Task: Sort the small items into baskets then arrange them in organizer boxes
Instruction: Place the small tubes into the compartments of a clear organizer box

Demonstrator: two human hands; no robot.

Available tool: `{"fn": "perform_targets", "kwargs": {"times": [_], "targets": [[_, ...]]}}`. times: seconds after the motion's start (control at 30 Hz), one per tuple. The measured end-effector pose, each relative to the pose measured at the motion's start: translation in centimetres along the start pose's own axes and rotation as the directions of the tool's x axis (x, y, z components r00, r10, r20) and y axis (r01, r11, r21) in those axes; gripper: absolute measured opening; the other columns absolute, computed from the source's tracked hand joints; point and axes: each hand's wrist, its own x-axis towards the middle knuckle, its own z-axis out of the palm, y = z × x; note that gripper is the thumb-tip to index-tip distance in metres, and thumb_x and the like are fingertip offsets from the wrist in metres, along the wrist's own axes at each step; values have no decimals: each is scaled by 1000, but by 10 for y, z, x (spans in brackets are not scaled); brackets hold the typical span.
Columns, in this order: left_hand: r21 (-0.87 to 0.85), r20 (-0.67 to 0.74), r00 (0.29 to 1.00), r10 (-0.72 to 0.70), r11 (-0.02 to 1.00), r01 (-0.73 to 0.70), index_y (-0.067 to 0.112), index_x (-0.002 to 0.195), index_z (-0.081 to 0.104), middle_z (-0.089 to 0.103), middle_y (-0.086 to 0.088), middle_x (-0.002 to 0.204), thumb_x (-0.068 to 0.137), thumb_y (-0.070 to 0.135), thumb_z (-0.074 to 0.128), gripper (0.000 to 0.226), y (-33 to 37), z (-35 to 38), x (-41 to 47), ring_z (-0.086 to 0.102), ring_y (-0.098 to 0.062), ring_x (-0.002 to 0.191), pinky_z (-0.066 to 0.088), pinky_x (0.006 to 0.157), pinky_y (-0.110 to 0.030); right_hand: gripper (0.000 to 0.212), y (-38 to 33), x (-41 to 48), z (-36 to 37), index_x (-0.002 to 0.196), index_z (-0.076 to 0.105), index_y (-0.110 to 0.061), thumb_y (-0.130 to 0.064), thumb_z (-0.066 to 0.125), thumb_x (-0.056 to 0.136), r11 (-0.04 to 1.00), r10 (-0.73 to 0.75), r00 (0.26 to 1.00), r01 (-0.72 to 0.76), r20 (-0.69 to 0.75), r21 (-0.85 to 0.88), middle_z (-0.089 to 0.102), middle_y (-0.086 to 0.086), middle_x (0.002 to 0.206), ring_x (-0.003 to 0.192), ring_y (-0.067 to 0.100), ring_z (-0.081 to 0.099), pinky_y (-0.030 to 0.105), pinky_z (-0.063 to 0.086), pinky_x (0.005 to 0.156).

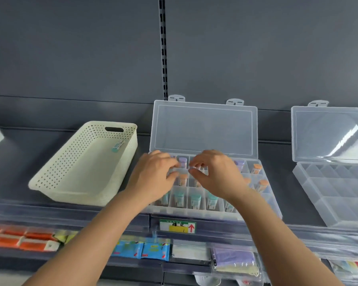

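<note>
Now we work at the open organizer box (203, 129), set by the front edge of the shelf (277, 174), lid tipped back so its compartments are reachable. Our left hand (153, 174) and right hand (217, 174) curl over the back rows, flanking a purple-capped tube (182, 161); whether either grips anything we cannot tell.

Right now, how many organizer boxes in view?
2: centre box, lid open, on the shelf beside the basket; right box, lid open, cut by the frame edge. None seem hidden.
</note>
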Motion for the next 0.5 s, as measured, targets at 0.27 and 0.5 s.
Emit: {"fn": "perform_targets", "kwargs": {"times": [0.27, 0.5], "targets": [[70, -78, 971, -224, 971, 229, 18, 102, 73, 69, 3, 104, 85, 6, 60, 24, -113, -47, 1, 58, -21, 101, 46, 89, -36, 18, -65, 87, 53, 100, 72, -19, -26, 60, 89, 992, -121, 983, 125, 139, -21, 67, 1, 101, 96, 19, 57, 34, 51, 80], [144, 168, 940, -298, 950, 276, 26, 127, 59, 58, 4, 125, 88, 6, 55, 44, -206, -33, 23, 50, -21, 116, 43, 96, -35, 28, -109, 159, 105, 108, 68, -26, -41, 58, 87, 958, -99, 929, 186, 358, -218, 64, -2, 113, 113, 21, 48, 36, 40, 96]]}}
